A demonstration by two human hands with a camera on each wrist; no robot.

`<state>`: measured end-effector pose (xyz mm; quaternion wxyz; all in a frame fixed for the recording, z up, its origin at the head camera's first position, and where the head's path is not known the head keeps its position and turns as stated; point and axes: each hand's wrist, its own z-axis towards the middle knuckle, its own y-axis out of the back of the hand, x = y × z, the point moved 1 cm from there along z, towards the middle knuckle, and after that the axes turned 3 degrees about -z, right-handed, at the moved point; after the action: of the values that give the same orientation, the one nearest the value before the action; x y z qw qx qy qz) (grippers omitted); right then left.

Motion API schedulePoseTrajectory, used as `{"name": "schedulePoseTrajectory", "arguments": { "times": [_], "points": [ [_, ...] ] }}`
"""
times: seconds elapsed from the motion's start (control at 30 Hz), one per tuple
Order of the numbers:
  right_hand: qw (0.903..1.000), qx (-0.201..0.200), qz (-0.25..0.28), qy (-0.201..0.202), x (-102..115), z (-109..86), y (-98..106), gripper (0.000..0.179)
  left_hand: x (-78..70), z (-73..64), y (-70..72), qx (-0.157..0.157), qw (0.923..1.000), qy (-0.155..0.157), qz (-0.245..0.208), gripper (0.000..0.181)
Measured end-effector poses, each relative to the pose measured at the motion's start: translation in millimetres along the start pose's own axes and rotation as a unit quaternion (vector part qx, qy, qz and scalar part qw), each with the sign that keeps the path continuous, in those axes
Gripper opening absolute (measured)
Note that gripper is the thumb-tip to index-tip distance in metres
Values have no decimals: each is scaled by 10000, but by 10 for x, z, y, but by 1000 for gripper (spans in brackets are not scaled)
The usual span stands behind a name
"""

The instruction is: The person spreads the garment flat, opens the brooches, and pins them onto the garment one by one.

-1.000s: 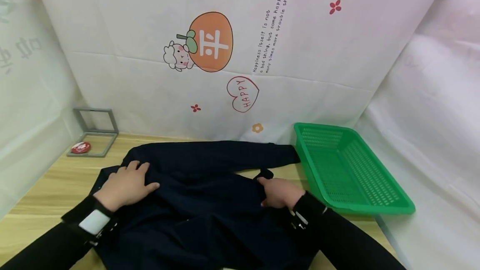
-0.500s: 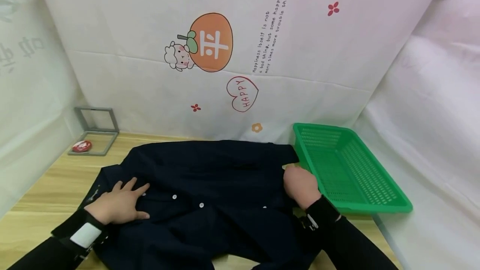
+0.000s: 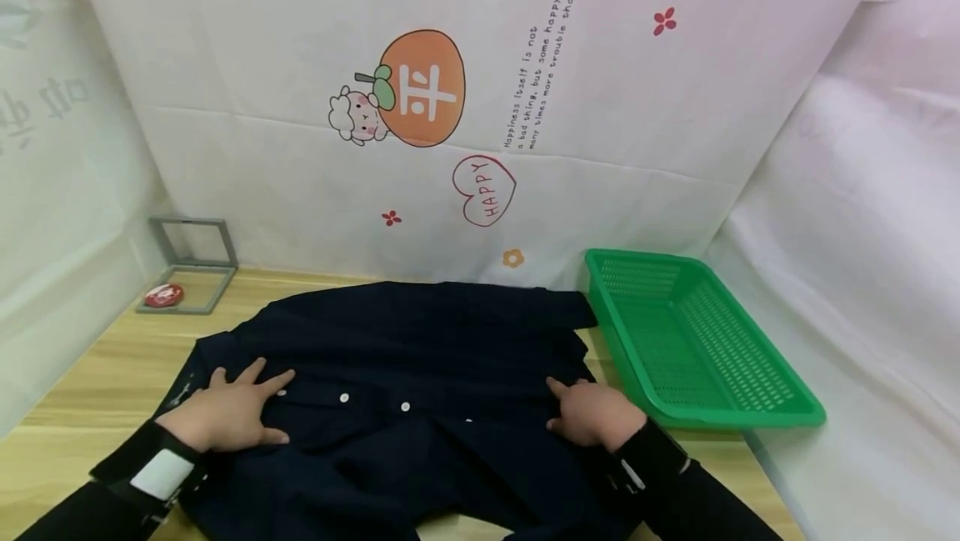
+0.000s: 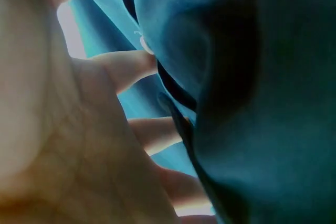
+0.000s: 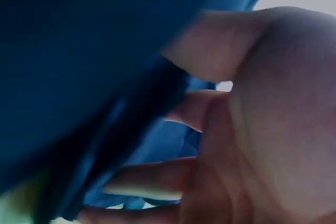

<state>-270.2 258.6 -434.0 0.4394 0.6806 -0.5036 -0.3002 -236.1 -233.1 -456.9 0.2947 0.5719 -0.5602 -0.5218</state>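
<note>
A dark navy button-up shirt [image 3: 442, 349] lies spread on the table, a row of white buttons across its middle and one sleeve along the back. My left hand [image 3: 225, 416] rests on its left part with the fingers spread, close to a button. In the left wrist view, the fingers [image 4: 152, 135] reach against the cloth near the placket edge. My right hand [image 3: 596, 414] touches the shirt's right part, thumb and forefinger apart. The right wrist view has its fingers [image 5: 152, 177] extended at the fabric, some tips hidden by folds.
A green plastic basket [image 3: 645, 374] stands at the right, close to the sleeve's cuff. At the back left are a grey hinged frame [image 3: 217, 291] and a red round item [image 3: 163, 295]. Printed white cloth [image 3: 300, 191] hangs behind the wood-patterned table [image 3: 82, 391].
My right hand moved right with the shirt's edge, then came back left and let go of it. The front lies flatter, with more buttons showing. My left hand slid toward me.
</note>
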Motion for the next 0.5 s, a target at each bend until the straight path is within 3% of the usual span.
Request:
{"name": "schedulePoseTrajectory", "arguments": {
  "times": [0.13,0.2,0.3,0.37,0.43,0.5],
  "points": [
    [9993,314,170,141,-31,-21,96,62,4,-1,22,13,10000,-16,29,96],
    [9993,116,72,336,-36,-21,165,48,-8,-17,47,6,10000,-82,19,95],
    [9951,-813,-175,541,-46,16,289,21,-24,-23,78,84,9999,-86,29,94],
    [9836,-1683,-369,536,-52,80,361,11,-17,-17,92,164,9999,-25,8,92],
    [9736,-2221,-312,418,-71,171,402,19,-17,-11,118,221,9998,-7,-30,90],
    [9719,-2325,-144,348,-102,275,405,37,-18,-8,137,247,9996,38,-104,88]
  ]
}}
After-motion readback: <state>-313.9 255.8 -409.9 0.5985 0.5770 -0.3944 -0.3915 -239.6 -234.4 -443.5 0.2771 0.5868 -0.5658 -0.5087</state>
